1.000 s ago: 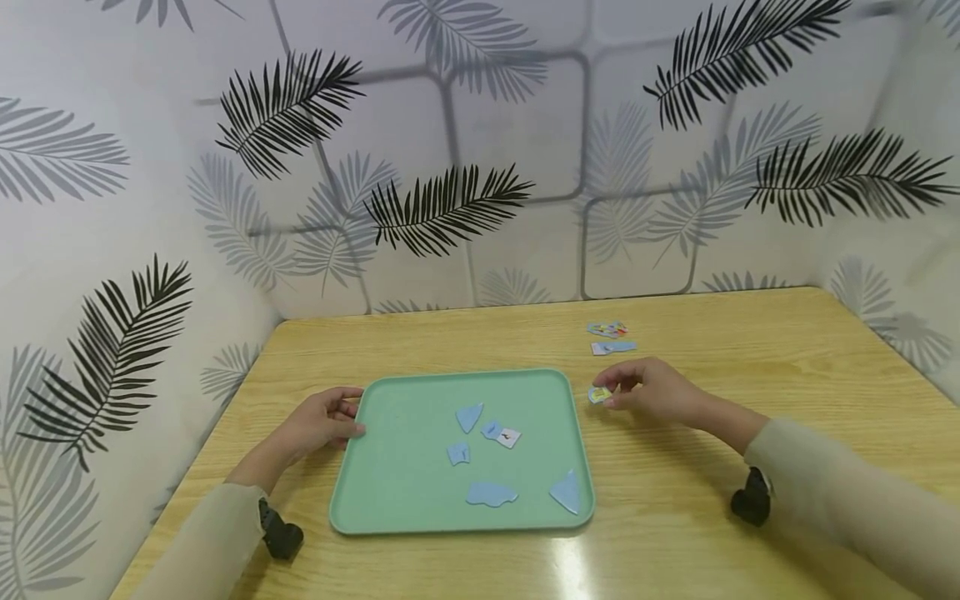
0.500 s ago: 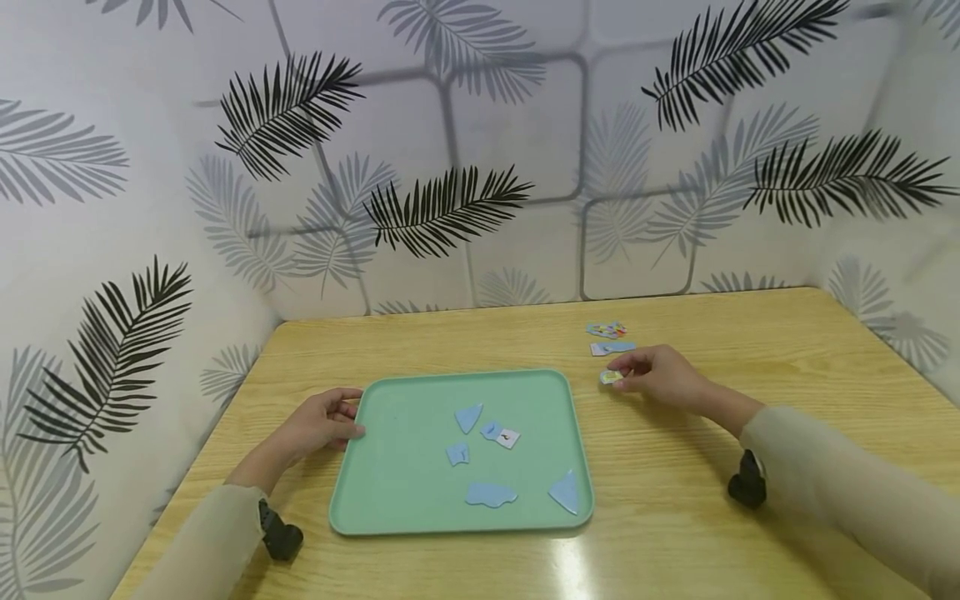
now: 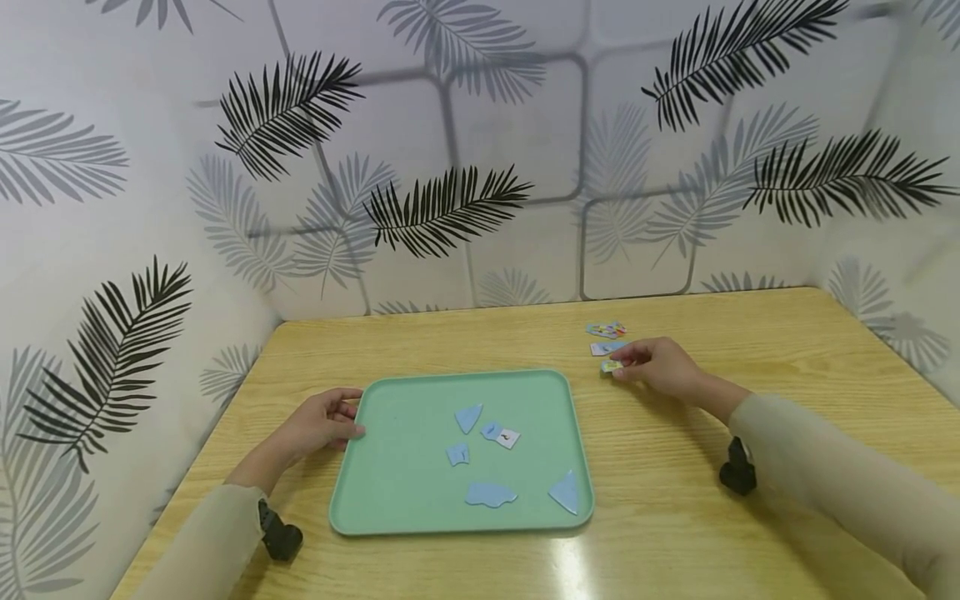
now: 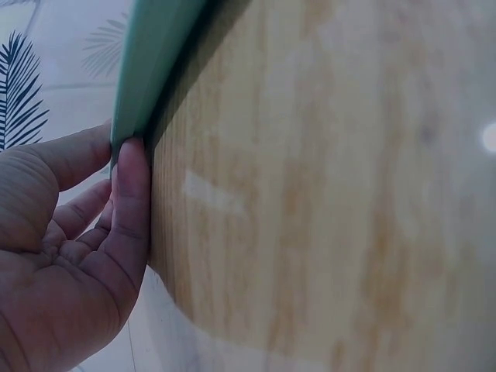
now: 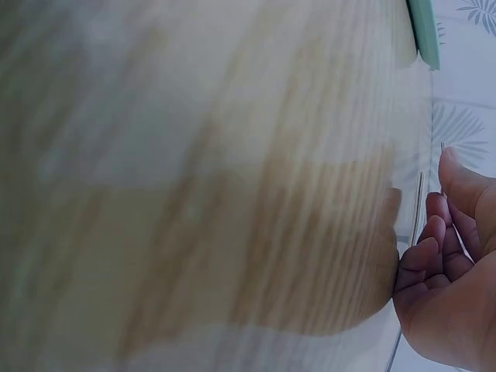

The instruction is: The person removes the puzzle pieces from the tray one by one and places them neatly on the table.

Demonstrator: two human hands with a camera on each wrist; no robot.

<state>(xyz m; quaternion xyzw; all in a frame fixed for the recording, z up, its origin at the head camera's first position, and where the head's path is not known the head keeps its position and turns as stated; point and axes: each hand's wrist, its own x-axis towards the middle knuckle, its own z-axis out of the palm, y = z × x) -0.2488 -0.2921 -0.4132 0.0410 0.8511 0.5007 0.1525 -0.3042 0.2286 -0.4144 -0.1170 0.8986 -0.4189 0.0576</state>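
At the far left of the green tray (image 3: 393,492), my left hand (image 3: 321,425) grips its rim; the left wrist view has the fingers (image 4: 133,182) at the tray's edge. Just right of the tray, my right hand (image 3: 662,368) pinches a small puzzle piece (image 3: 608,366) with yellow on it, low over the table. Beyond it lie a blue and white piece (image 3: 603,348), partly behind the fingers, and a multicoloured piece (image 3: 606,330). From the right wrist, only a thin edge of the held piece shows at the thumb (image 5: 459,174).
Several light blue puzzle pieces lie apart in the tray, among them a triangular one (image 3: 468,417), a blue and white one (image 3: 506,437) and a wavy one (image 3: 491,494). A leaf-patterned wall (image 3: 480,275) borders the wooden table (image 3: 697,467) at the back and left.
My right hand has carried the yellow-marked puzzle piece away from me and slightly right, close to the blue and white piece. The left hand and the tray have stayed put.
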